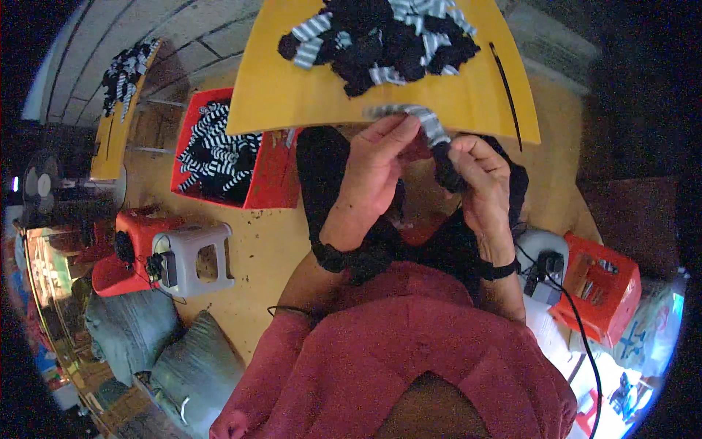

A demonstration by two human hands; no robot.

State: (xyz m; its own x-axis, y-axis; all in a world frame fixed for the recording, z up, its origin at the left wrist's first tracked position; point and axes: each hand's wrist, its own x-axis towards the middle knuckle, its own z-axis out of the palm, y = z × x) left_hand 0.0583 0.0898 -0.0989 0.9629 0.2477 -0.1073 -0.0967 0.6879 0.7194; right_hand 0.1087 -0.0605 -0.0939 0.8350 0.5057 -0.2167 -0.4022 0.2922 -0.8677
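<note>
I've got left hand (374, 159) and right hand (485, 172) both pinching a striped sock (436, 129) at the yellow table (267, 80)'s near edge, where a loosened fingertip grip could drop it.

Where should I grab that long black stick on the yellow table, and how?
Probably pinch the near end of the black stick, coming from the bottom of the picture. It is long and thin, and that end seems to poke just past the yellow table's front edge, giving your grip room. Its far end lies close beside the striped cloth pile, so that's tighter.
</note>
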